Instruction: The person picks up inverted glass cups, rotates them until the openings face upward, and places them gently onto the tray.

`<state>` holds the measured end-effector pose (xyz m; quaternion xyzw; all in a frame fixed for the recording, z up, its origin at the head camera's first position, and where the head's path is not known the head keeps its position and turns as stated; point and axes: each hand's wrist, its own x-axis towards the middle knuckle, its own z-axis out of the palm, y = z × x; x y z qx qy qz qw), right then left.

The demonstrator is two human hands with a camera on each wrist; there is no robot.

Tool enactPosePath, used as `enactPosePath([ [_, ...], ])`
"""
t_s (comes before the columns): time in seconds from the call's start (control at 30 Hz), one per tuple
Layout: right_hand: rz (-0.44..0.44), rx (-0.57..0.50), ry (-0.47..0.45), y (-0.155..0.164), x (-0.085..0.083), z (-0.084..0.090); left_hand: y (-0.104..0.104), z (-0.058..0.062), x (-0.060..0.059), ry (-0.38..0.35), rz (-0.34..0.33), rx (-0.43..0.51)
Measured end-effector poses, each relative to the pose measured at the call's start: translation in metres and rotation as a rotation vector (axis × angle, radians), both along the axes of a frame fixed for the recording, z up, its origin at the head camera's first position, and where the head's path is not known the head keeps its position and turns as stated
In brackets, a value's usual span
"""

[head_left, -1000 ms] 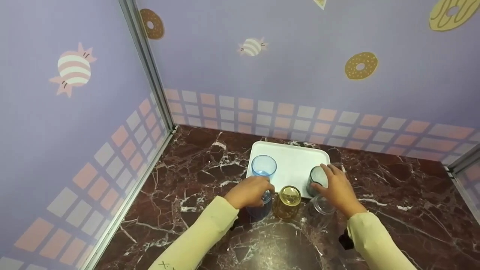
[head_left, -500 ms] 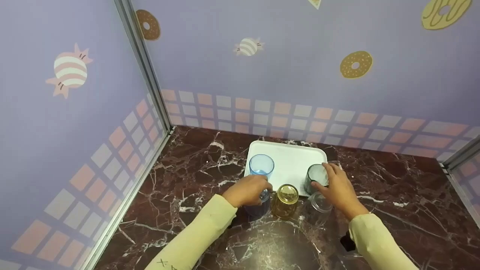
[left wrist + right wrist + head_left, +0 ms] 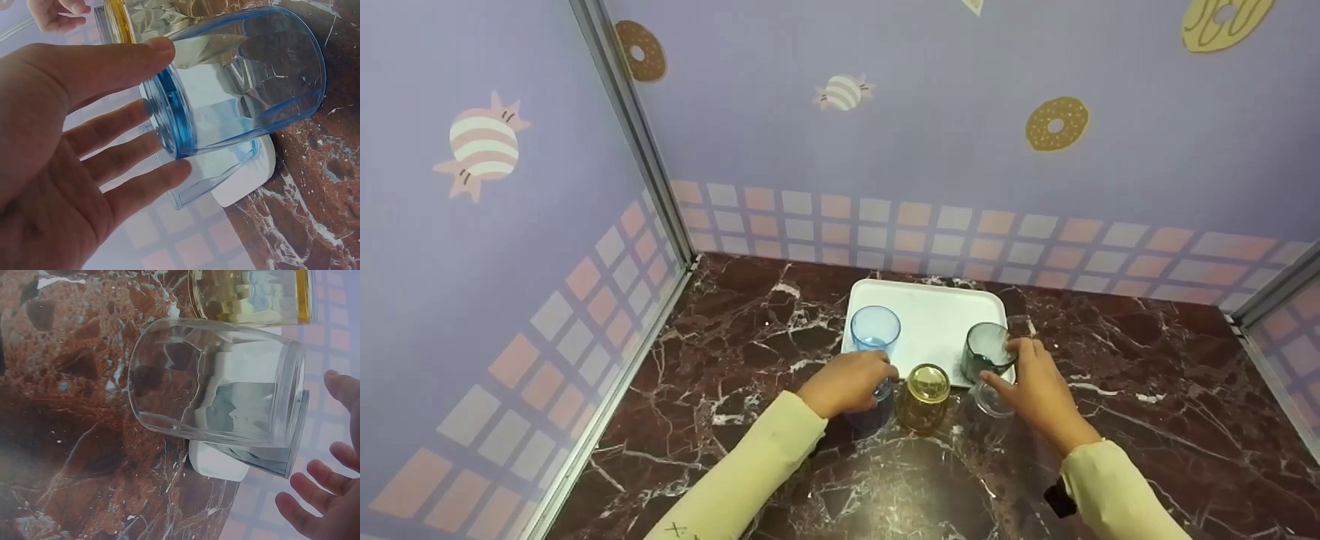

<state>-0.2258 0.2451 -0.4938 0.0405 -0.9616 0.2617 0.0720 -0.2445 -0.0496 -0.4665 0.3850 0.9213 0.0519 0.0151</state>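
Observation:
My left hand pinches the thick base of an upside-down blue glass between thumb and fingers, in front of the tray. Most of that glass is hidden in the head view. My right hand has its fingers spread, beside a grey-green glass standing mouth up at the right of the white tray. In the right wrist view the fingers are apart from this glass and from the upturned clear glass in front of it. Another light-blue glass stands mouth up at the tray's left.
Between the hands, an upside-down yellow glass stands at the tray's front edge. The tray lies on a dark red marbled table. Purple printed panels rise behind and to the left.
My right hand has let go of the grey-green glass's rim and drawn slightly back toward the clear glass. The left hand stays at the blue glass. The head view has shifted slightly.

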Motion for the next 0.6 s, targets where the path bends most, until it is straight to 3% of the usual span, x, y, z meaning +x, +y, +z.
enactPosePath([
  [0.6,0.050,0.075,0.027,-0.008,0.025,-0.009,0.011,0.007,0.003,0.084,-0.012,-0.042],
])
